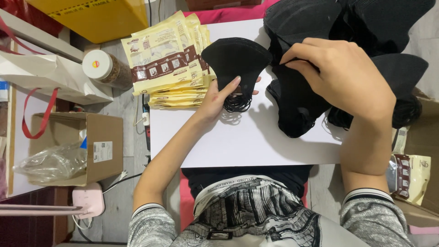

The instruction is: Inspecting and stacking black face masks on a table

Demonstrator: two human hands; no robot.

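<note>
My left hand holds a black folded face mask by its lower end, where the black ear loops bunch up, over a small white table. My right hand reaches into a pile of black masks at the table's far right, its fingers pinching the edge of one. More black masks lie fanned under that hand. A stack of cream-yellow pouches with brown bands sits at the table's far left, just beside the held mask.
A cardboard box with a clear plastic bag stands on the floor at left, near a white-lidded jar, a white paper bag with red handles and a yellow box. Loose pouches lie at right.
</note>
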